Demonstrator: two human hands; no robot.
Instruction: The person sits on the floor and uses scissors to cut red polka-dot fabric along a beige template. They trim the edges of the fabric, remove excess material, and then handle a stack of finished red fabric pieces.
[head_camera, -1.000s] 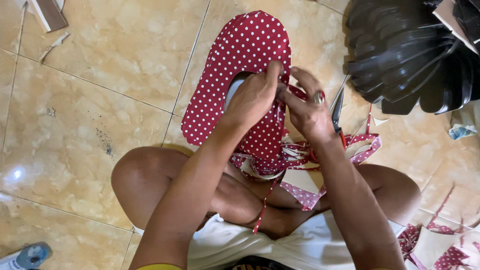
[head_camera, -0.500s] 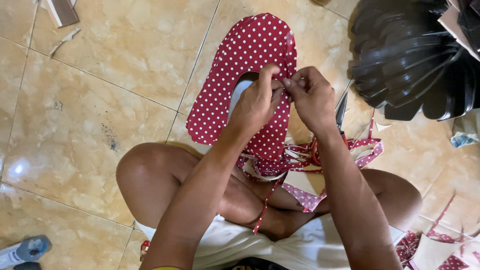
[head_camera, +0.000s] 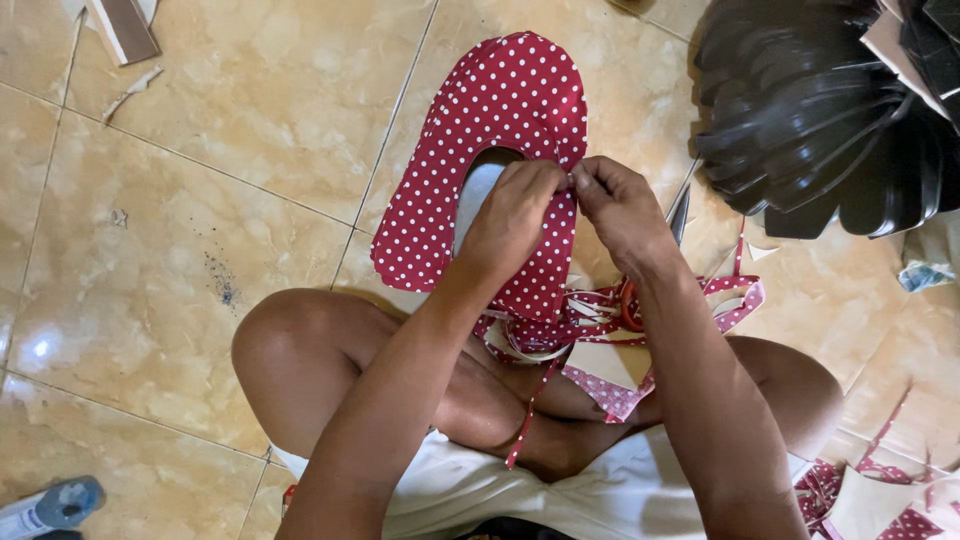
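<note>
Landmark: the red polka-dot fabric piece (head_camera: 500, 130), a rounded shoe-shaped cut-out with an oval opening, lying flat on the tiled floor (head_camera: 200, 200) just beyond the person's crossed legs.
Left hand (head_camera: 515, 215): over the near right part of the fabric piece, fingers curled and pressed together, pinching the fabric's edge beside the opening.
Right hand (head_camera: 620, 210): touching the left hand at the fingertips, thumb and forefinger pinched on the same edge of the fabric.
Scraps (head_camera: 610, 340): red dotted strips and pale backing pieces heaped just below the fabric piece, over the person's shins; one thin strip hangs down between the legs.
Scissors (head_camera: 665, 250): just right of the fabric piece, behind the right wrist; a blade tip and a red handle loop show, the rest hidden.
Black stack (head_camera: 820, 110): a fanned pile of dark curved sheets, well right of the fabric piece, at the upper right corner.
Bottle (head_camera: 50, 505): pale with a blue cap, lying far below and left of the fabric piece at the frame edge; any label too small to tell.
Wooden block (head_camera: 120, 25): far upper left of the fabric piece, cut by the top edge.
More scraps (head_camera: 880, 490): dotted offcuts at the lower right corner.
Open room: bare beige tiles stretch left of the fabric piece, with grout lines and a few dark specks.
</note>
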